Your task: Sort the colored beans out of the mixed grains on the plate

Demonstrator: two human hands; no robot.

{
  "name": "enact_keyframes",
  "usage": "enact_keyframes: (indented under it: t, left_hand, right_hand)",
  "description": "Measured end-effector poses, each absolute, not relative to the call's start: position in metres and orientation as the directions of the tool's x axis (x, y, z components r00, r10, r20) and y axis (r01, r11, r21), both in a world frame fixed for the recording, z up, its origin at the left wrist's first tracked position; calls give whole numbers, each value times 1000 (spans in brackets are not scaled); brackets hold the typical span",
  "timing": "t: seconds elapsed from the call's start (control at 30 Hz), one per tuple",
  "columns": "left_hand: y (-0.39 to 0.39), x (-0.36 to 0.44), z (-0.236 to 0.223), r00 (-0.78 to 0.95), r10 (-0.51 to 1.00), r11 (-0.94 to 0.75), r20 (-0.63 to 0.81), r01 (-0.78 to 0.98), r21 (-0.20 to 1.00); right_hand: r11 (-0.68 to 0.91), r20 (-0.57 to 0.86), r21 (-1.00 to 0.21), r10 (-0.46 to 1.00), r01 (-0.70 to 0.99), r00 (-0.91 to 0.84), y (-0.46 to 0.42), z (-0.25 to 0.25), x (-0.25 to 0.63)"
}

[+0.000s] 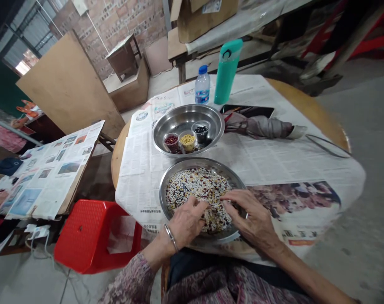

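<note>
A steel basin [163,202] in front of me holds a mix of white grains, yellow beans and dark beans [198,185]. My left hand [188,219], with a silver bangle on its wrist, is over the near left of the mix. Its fingers are bent together at the grains; whatever lies between them is hidden. Over the right rim, my right hand [251,213] is bent toward the mix, thumb and forefinger slightly apart with nothing visible between them. Behind it, a second steel basin [166,120] contains cups of dark red beans [172,142], yellow beans [187,141] and black beans [201,130].
Newspaper [134,169] covers the round table. Toward the back stand a water bottle [202,86] and a green flask [227,74]. A grey folded umbrella [261,126] lies by a dark phone [251,110]. A red stool [84,236] is left; another person's hand [0,197] rests at a side table.
</note>
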State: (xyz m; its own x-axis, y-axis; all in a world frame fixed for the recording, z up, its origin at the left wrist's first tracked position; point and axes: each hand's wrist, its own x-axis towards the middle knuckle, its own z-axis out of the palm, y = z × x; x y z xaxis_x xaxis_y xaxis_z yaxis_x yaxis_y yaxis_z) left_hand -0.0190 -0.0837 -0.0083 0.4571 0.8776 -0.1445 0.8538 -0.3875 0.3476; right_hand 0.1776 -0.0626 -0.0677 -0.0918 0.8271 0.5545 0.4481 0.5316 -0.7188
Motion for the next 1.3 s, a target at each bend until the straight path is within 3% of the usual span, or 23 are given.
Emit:
enact_keyframes:
  t: [0.13, 0.3, 0.43, 0.57, 0.7, 0.83, 1.0, 1.1, 1.2, 1.3]
  left_hand:
    - [-71, 6, -17, 554, 832, -506, -23, 775, 379]
    - [-33, 20, -22, 657, 738, -675, 153, 723, 148]
    - [-8, 7, -22, 502, 845, -526, 181, 842, 119]
    - [-8, -19, -20, 342, 935, -353, 91, 910, 215]
    - [-37, -36, -17, 343, 937, -339, 62, 857, 389]
    - [-73, -28, -14, 432, 900, -408, 51, 798, 443]
    - [-76, 2, -11, 661, 750, -647, 23, 724, 239]
    - [-62, 10, -9, 680, 730, -671, -76, 733, 110]
    - [-52, 4, -5, 527, 843, -527, -106, 849, 35]
    - [-49, -13, -2, 305, 952, -303, -29, 952, 43]
  right_hand:
    - [471, 515, -751, 856, 463, -36, -63, -74, 180]
    - [454, 520, -749, 854, 483, 4, -64, -75, 179]
    - [462, 519, -744, 855, 483, -19, -65, -73, 178]
    - [471, 522, -740, 852, 480, -30, -64, -72, 178]
    - [471, 523, -736, 852, 486, -33, -64, -72, 179]
    - [476, 528, -738, 848, 477, -29, -64, -75, 179]
    - [470, 524, -747, 852, 469, -20, -63, -78, 179]
    - [480, 538, -744, 843, 464, -9, -63, -78, 178]
    - [487, 548, -744, 837, 458, 1, -62, -78, 177]
    - [489, 547, -747, 837, 449, -1, -62, -78, 177]
